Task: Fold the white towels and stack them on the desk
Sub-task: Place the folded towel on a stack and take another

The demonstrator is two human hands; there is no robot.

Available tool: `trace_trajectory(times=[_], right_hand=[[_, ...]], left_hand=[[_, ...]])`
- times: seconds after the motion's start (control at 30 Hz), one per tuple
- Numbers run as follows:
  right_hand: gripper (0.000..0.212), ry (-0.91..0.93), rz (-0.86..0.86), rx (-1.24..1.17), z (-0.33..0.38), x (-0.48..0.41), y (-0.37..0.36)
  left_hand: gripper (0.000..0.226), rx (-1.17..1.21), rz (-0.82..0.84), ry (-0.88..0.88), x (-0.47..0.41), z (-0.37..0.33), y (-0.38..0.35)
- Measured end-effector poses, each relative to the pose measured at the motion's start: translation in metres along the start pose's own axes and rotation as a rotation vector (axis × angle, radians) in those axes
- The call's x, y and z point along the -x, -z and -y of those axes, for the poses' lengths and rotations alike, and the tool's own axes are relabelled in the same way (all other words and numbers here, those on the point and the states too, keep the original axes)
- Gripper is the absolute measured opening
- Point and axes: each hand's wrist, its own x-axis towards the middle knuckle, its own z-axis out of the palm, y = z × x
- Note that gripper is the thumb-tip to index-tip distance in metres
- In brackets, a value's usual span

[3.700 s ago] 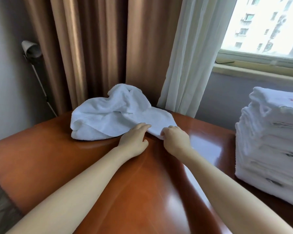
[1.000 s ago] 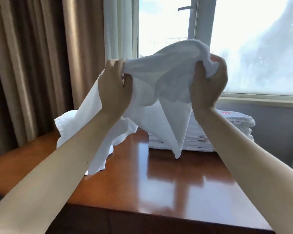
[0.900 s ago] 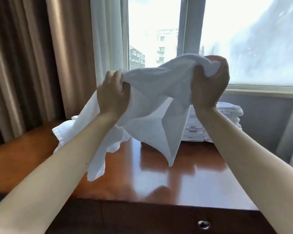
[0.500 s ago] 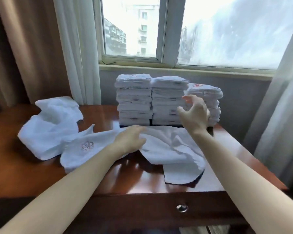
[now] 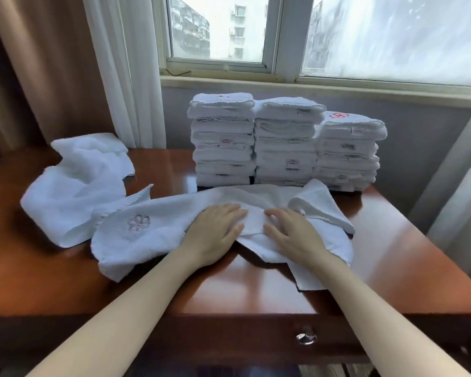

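Resting flat on the white towel [image 5: 152, 240] with left hand [image 5: 215, 232] and right hand [image 5: 291, 234], fingers loose, grasping nothing. Spread across the near desk [image 5: 242, 295], just before three folded stacks [image 5: 286, 142].

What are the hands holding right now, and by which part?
Nothing is gripped. The left hand and right hand rest palm-down on the middle of the crumpled white terry towel spread on the brown wooden desk.

I count three stacks of folded towels [image 5: 284, 142], two loose towels [image 5: 74, 191], one desk [image 5: 392, 257], one drawer knob [image 5: 306, 338], my left hand [image 5: 215, 232] and right hand [image 5: 291, 235]
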Motion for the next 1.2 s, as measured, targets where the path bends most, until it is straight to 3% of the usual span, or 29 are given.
trace_trajectory(times=[0.17, 0.33, 0.53, 0.7, 0.87, 1.0, 1.13, 1.2], right_hand=[[0.035, 0.05, 0.031, -0.038, -0.027, 0.009, 0.032], [0.039, 0.068, 0.004, 0.021, -0.025, 0.018, 0.037], [0.04, -0.097, -0.09, 0.076, -0.022, 0.016, 0.033], [0.037, -0.149, -0.153, 0.137, -0.021, 0.018, 0.035], [0.023, -0.244, -0.125, 0.348, -0.028, 0.026, 0.056], [0.018, -0.203, -0.193, 0.288, -0.025, 0.026, 0.072], [0.051, -0.057, -0.253, 0.127, -0.001, 0.013, 0.066], [0.058, -0.097, -0.245, 0.177, 0.005, 0.004, 0.063]], left_hand=[[0.037, 0.211, -0.115, -0.022, 0.006, -0.003, 0.007], [0.042, 0.063, -0.067, -0.074, 0.011, -0.011, 0.009], [0.015, 0.032, -0.148, 0.109, 0.01, -0.016, 0.012], [0.022, 0.014, -0.241, 0.269, 0.004, -0.025, 0.019], [0.02, 0.084, -0.494, 0.286, -0.014, -0.035, 0.051], [0.02, 0.143, -0.645, 0.219, -0.036, -0.05, 0.084], [0.019, 0.119, -0.65, 0.155, -0.046, -0.067, 0.097], [0.019, 0.12, -0.657, 0.157, -0.045, -0.07, 0.099]])
